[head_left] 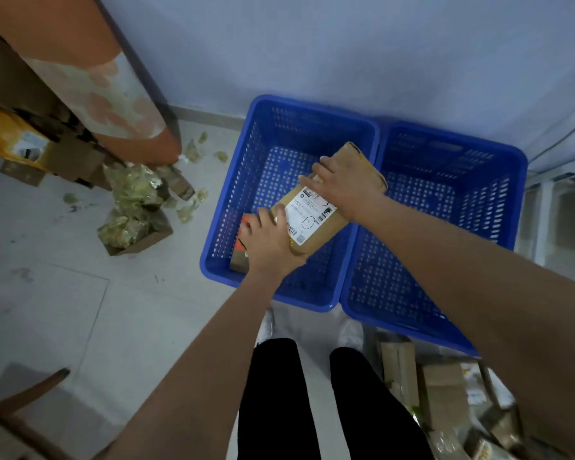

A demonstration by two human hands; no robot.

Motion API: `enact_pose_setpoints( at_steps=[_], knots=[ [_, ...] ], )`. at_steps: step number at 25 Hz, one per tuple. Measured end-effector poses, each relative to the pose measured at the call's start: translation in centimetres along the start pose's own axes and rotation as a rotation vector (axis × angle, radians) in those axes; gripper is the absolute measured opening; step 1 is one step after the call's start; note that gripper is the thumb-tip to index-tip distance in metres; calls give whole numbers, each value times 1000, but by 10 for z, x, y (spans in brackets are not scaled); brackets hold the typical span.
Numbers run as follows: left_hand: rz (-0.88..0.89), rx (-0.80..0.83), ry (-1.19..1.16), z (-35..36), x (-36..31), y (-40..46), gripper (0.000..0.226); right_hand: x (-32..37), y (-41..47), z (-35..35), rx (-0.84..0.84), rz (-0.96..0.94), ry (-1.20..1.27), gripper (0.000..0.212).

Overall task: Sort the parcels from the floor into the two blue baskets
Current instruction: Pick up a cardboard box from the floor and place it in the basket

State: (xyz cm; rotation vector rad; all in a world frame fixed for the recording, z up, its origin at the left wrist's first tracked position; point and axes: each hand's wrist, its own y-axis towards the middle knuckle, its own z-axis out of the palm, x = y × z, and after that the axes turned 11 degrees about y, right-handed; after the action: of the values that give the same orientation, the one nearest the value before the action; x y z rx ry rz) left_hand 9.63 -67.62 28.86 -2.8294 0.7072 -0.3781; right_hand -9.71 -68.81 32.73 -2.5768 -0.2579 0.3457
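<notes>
- The parcel [316, 214], a brown cardboard box, is held over the left blue basket [263, 180]. Its long axis runs diagonally: the near end points toward the basket's near-left corner, the far end toward the shared wall between the two baskets. It is tilted, far end higher.
- A white shipping label [309, 215] faces up on the parcel. It carries barcodes, a QR code, a hand-drawn oval and a large printed code that seems to read "T09"; the smaller print is too fine to read.
- The left hand [269, 240] grips the parcel's near end, fingers curled over its edge.
- The right hand [346, 187] grips the far end from above, fingers wrapped over the top face.
- Inside the left blue basket, below the left hand, lies a second box [241, 250] with an orange patch, against the near-left corner.
- The right blue basket [445, 220] stands touching the left one, side by side against the pale wall.
- Near the right basket's near side, more cardboard parcels [439, 393] lie heaped on the floor.
- Left of the left basket, well apart, open cartons and crumpled yellowish packing [133, 207] litter the tiled floor [63, 293].
- The person's black trouser legs [273, 400] and white shoes stand just near of the baskets.
</notes>
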Motion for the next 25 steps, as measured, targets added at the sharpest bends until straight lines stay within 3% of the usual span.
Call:
enact_pose_setpoints(
  at_steps=[9, 16, 22, 25],
  knots=[
    [-386, 227, -223, 187, -53, 42, 110, 59, 161, 135, 92, -264, -188, 100],
    [-358, 345, -215, 308, -81, 66, 106, 97, 227, 263, 210, -235, -147, 110],
    [-319, 498, -195, 339, -101, 80, 105, 105, 249, 306, 244, -289, -168, 113],
    [-301, 586, -113, 354, -92, 83, 108, 114, 257, 307, 172, -366, -143, 106]
  ],
)
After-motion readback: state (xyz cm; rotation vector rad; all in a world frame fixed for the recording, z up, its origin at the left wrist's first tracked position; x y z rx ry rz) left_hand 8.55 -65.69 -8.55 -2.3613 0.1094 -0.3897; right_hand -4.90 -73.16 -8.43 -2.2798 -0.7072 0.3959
